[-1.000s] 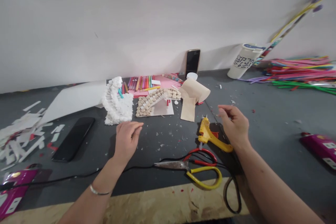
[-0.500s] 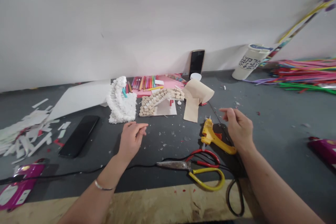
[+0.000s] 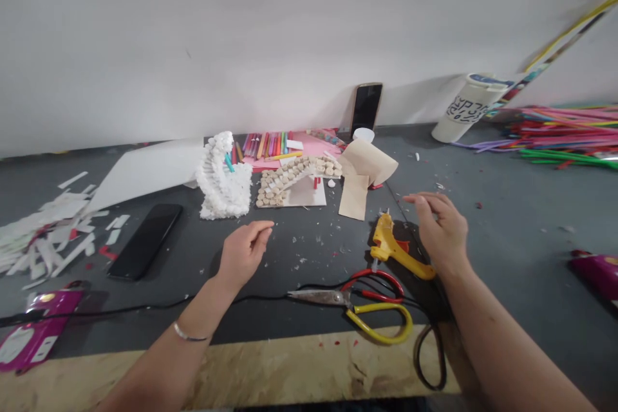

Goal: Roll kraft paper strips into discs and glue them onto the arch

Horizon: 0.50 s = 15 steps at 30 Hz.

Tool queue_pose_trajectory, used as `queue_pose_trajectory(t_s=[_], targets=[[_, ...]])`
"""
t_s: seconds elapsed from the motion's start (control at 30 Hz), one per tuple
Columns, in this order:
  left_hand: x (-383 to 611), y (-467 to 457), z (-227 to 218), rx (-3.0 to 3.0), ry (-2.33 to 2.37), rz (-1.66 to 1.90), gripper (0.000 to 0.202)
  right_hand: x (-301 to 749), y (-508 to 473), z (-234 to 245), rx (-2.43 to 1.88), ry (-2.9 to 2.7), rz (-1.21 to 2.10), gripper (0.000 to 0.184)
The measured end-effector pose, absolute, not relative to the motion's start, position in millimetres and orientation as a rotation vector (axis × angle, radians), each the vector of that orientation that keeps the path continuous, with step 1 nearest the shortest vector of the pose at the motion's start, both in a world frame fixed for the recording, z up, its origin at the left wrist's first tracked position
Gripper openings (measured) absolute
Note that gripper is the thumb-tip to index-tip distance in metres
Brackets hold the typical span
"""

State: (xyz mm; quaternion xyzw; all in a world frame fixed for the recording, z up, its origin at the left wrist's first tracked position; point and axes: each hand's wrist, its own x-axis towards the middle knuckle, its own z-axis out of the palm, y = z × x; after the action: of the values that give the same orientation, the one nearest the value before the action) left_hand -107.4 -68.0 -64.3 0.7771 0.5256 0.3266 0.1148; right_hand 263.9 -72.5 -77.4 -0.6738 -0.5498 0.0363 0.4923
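Observation:
My left hand hovers over the dark table with its fingers pressed together against the thumb; nothing shows in them. Ahead of it stand a white, bumpy foam-covered model with a teal piece and a small arched bridge of round beige discs on a white base. My right hand is held above the table, fingers stretched forward, holding nothing. Just left of it lies a yellow glue gun. Scissors with one red and one yellow handle rest between my forearms.
A black phone and white paper strips lie at left. Behind are coloured pens, brown paper, a propped phone and a cup. Pipe cleaners lie at right. A black cord crosses the front.
The fingers of my left hand have closed together from a looser curl. My right hand's fingers have shifted slightly. The view has tilted a little; the objects on the table stay put.

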Motion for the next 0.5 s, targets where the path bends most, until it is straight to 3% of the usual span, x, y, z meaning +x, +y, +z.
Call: queue_pose_trajectory(t_s=[0.2, 0.5], targets=[[-110.3, -66.3, -65.7, 2.413, 1.53, 0.909, 0.04, 259.7, -74.7, -71.7, -1.685, -1.232, 0.289, 0.033], [-106.4, -66.6, -50.3, 2.155, 1.566, 1.055, 0.022, 272.5, -68.9, -72.2, -1.724, -1.485, 0.355, 0.031]])
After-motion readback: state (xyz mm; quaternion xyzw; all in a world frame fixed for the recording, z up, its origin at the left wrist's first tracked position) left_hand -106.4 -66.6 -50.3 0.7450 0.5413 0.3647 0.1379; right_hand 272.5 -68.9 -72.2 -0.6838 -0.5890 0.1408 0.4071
